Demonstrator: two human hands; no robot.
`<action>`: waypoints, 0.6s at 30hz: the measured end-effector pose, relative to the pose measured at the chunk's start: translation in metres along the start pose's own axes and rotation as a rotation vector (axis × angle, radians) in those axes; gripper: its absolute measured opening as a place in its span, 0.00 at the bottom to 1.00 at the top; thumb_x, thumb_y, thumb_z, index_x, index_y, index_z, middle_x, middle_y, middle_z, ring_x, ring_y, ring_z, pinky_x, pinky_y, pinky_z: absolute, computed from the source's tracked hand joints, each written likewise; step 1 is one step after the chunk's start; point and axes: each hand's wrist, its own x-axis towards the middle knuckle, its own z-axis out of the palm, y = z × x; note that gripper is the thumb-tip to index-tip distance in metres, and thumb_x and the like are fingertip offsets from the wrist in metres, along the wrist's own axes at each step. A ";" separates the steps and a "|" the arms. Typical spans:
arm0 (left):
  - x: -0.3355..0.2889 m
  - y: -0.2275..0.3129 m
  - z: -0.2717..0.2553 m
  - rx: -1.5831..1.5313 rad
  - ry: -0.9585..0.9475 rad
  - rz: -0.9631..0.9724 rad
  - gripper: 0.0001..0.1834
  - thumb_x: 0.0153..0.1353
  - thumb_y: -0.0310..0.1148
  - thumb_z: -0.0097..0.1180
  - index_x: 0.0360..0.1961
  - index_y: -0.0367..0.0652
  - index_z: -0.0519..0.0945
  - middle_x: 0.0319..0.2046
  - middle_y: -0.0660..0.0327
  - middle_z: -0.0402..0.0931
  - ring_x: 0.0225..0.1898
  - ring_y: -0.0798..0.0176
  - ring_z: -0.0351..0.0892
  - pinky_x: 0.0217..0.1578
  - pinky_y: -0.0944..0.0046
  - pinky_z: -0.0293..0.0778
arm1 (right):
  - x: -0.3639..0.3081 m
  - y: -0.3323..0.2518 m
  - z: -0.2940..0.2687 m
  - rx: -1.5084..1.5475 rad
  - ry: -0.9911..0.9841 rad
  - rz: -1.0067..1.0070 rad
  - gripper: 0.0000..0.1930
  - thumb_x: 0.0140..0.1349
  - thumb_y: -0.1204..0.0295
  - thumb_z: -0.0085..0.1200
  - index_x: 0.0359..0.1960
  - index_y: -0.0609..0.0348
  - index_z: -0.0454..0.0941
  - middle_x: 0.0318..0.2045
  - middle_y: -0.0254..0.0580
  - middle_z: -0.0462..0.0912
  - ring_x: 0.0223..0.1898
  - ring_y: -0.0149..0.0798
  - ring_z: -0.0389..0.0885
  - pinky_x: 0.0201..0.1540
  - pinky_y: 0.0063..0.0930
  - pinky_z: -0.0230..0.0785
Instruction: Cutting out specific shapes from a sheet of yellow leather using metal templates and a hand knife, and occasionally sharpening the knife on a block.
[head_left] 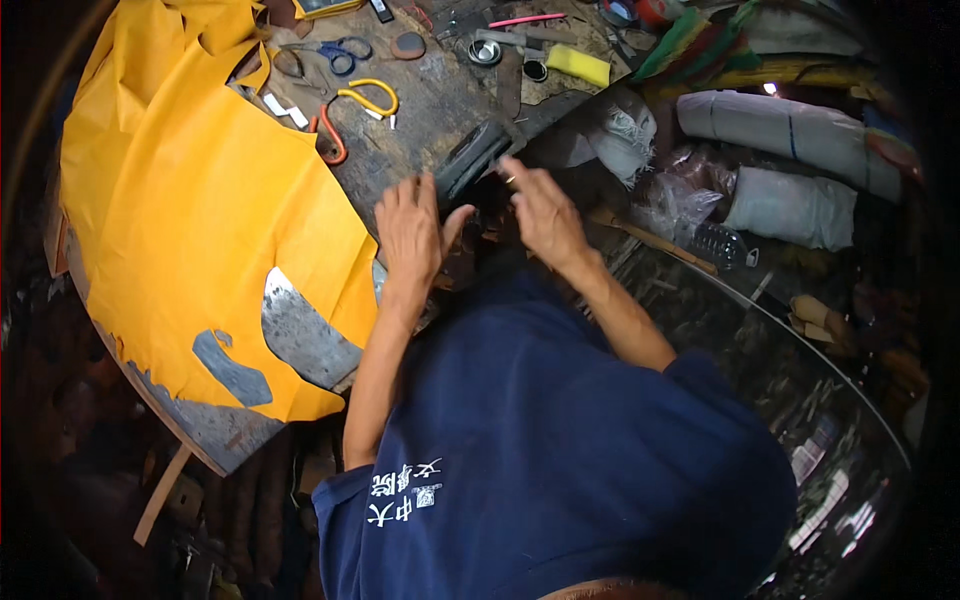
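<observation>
A long dark block (472, 158) with grooved or layered sides lies at the near edge of the workbench; its exact kind cannot be told. My left hand (408, 225) rests at its near-left end, palm down, fingers stretched forward and thumb spread away. At the block's right end is my right hand (548, 212), a ring on one finger, its fingers bent inward and slightly blurred. Whatever it may grip is hidden. Beside my left forearm a large yellow leather hide (220, 200) with cut-out holes drapes over the bench.
Orange-and-yellow-handled pliers (370, 98), blue-handled scissors (343, 52), a yellow sponge (578, 66), round tins (484, 52) and a pink pen (527, 19) lie on the worn workbench (430, 110). Wrapped rolls (790, 130) and a clear plastic bottle (722, 244) are to the right.
</observation>
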 end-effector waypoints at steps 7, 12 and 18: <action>0.001 -0.028 0.031 0.164 -0.068 0.004 0.35 0.52 0.48 0.71 0.55 0.35 0.77 0.42 0.49 0.75 0.42 0.45 0.74 0.43 0.50 0.71 | 0.015 0.060 -0.008 -0.221 -0.066 -0.028 0.26 0.64 0.79 0.51 0.64 0.44 0.74 0.46 0.45 0.77 0.44 0.53 0.80 0.45 0.48 0.76; -0.002 -0.025 0.034 0.150 -0.070 -0.019 0.34 0.52 0.46 0.72 0.54 0.35 0.79 0.43 0.49 0.76 0.43 0.45 0.74 0.44 0.51 0.71 | 0.010 0.060 0.009 -0.279 -0.081 0.024 0.24 0.62 0.79 0.50 0.59 0.40 0.80 0.39 0.44 0.75 0.38 0.51 0.78 0.41 0.47 0.76; 0.001 -0.033 0.037 0.128 -0.032 0.012 0.33 0.53 0.47 0.71 0.54 0.36 0.79 0.42 0.50 0.76 0.43 0.45 0.74 0.45 0.51 0.71 | 0.006 0.044 0.027 -0.242 -0.021 0.102 0.24 0.62 0.80 0.49 0.56 0.38 0.81 0.34 0.44 0.73 0.36 0.51 0.78 0.38 0.46 0.75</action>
